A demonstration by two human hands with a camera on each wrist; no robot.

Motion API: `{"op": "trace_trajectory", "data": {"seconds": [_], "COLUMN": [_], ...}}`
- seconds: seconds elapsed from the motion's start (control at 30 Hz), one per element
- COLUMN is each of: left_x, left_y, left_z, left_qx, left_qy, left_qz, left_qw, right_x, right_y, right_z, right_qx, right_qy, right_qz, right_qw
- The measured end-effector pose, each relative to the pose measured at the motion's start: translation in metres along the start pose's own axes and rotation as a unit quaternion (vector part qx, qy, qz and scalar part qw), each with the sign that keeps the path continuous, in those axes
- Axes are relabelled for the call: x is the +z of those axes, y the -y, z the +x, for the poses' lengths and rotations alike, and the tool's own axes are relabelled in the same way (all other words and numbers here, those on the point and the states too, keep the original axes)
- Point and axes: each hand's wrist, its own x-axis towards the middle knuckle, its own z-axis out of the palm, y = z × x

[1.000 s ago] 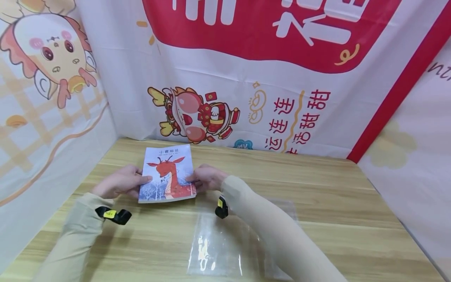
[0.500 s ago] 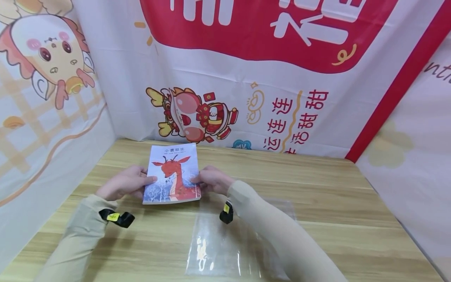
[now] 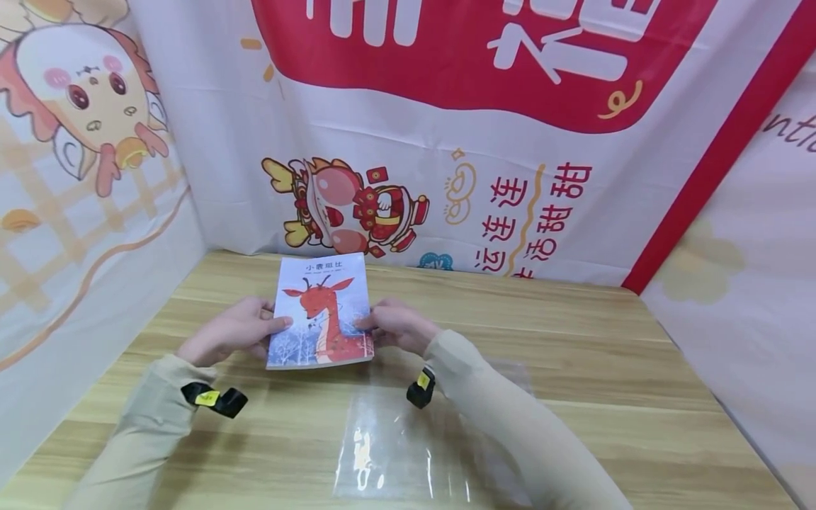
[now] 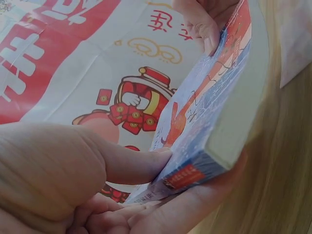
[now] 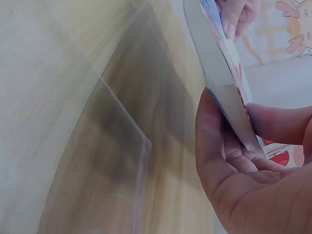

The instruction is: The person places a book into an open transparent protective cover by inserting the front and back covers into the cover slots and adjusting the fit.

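Between my two hands is a paperback book [image 3: 321, 312] with a red deer on a pale blue cover, its front facing up toward me. My left hand [image 3: 239, 329] grips the left edge, thumb on the cover and fingers underneath. On the opposite edge my right hand [image 3: 401, 324] pinches it the same way, thumb on top. In the left wrist view the spine of the book [image 4: 187, 175] lies between thumb and fingers. The right wrist view shows the book's page edges [image 5: 214, 63] raised over the table. A clear plastic sleeve [image 3: 395, 453] lies flat under my right forearm.
The wood-grain table [image 3: 586, 354] runs back to a printed cloth [image 3: 465, 127] hanging behind it. Another printed cloth [image 3: 95, 212] borders the left side, and a pale one [image 3: 733, 319] the right. Black straps sit on both wrists.
Both hands have carried the book a little to the right, and its top edge has risen in view. The grip is the same, and the plastic sleeve stays on the table.
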Motion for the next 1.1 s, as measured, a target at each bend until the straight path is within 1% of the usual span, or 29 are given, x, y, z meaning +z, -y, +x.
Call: {"op": "trace_trajectory", "data": {"seconds": [0.13, 0.23, 0.4, 0.63, 0.73, 0.97, 1.1], "left_x": [0.004, 0.007, 0.013, 0.021, 0.025, 0.035, 0.039], "left_y": [-0.005, -0.007, -0.012, -0.021, -0.024, -0.025, -0.026], "left_z": [-0.003, -0.003, 0.000, 0.003, 0.003, 0.006, 0.008], "left_qx": [-0.002, -0.003, -0.001, -0.011, -0.006, 0.021, 0.024], "left_qy": [-0.013, -0.016, -0.020, -0.040, -0.040, -0.030, -0.032], "left_qz": [0.019, 0.020, 0.013, 0.035, 0.021, -0.048, -0.060], "left_qw": [0.9997, 0.9997, 0.9997, 0.9985, 0.9990, 0.9982, 0.9974], "right_x": [-0.002, -0.005, -0.011, -0.020, -0.025, -0.035, -0.040], "right_y": [0.001, -0.001, -0.002, -0.001, -0.002, -0.002, -0.003], "right_z": [-0.005, -0.007, -0.010, -0.016, -0.019, -0.025, -0.030], "right_qx": [-0.002, -0.002, -0.006, -0.010, -0.007, -0.012, -0.016], "right_qy": [0.003, 0.002, -0.005, -0.012, -0.016, -0.024, -0.024], "right_qz": [-0.002, -0.003, -0.004, 0.010, 0.013, 0.016, 0.021], "right_qw": [1.000, 1.000, 1.000, 1.000, 1.000, 1.000, 0.999]}}
